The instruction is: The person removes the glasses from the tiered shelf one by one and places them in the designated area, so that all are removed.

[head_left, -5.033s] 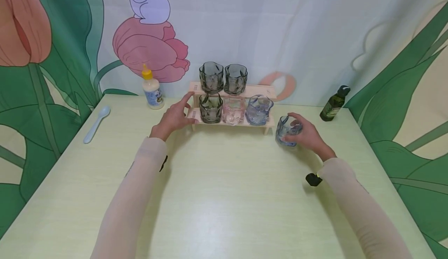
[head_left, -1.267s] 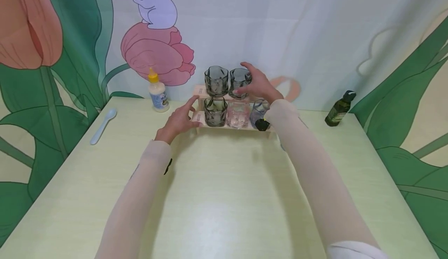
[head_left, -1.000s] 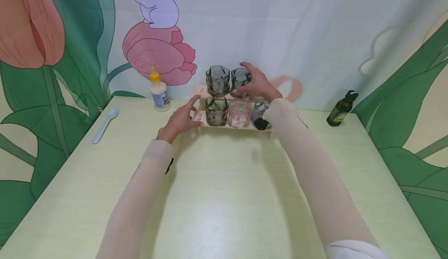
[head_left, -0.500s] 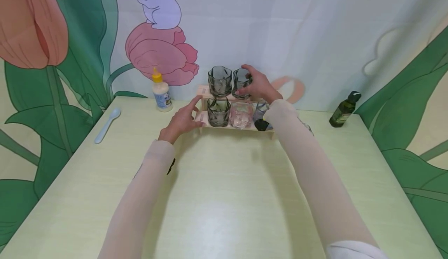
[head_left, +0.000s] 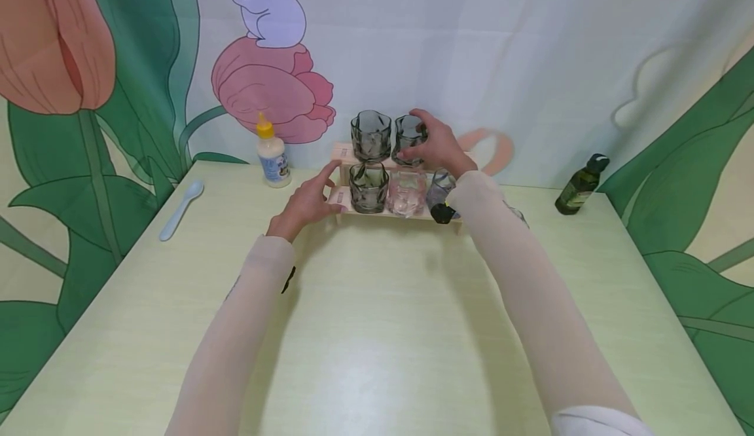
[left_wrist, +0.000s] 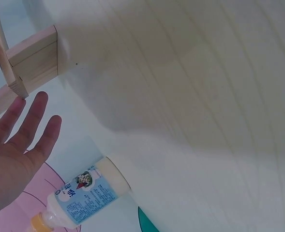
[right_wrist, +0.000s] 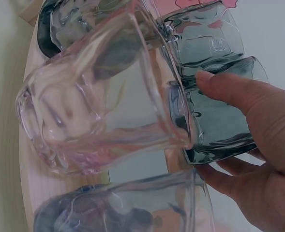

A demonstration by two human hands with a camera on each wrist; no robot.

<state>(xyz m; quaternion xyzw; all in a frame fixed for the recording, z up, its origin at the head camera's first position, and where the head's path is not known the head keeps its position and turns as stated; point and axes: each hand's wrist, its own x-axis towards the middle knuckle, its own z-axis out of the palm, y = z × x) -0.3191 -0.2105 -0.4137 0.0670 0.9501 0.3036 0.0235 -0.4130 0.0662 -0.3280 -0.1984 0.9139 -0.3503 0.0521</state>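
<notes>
A two-tier wooden rack (head_left: 341, 195) holds faceted glasses. My right hand (head_left: 440, 146) grips the right-hand grey glass (right_wrist: 224, 113) on the upper tier, thumb on the near side and fingers behind. Beside it stands another grey glass (head_left: 371, 136). On the lower tier are a dark grey glass (head_left: 368, 190), a pink glass (head_left: 407, 194) and a blue glass (head_left: 437, 186), the last partly behind my right wrist. My left hand (head_left: 304, 203) is at the rack's left end, its fairly straight fingers (left_wrist: 32, 118) spread, with fingertips right at the wood.
A glass edge (head_left: 518, 215) peeks out past my right sleeve. A yellow-capped bottle (head_left: 274, 161) stands left of the rack, with a pale blue spoon (head_left: 181, 211) farther left. A dark green bottle (head_left: 577, 188) is at the back right, near the patterned cloth.
My right hand has left the blue glass on the table and moved up and left to the upper-tier grey glass. My left hand has stayed at the rack. The view has shifted slightly.
</notes>
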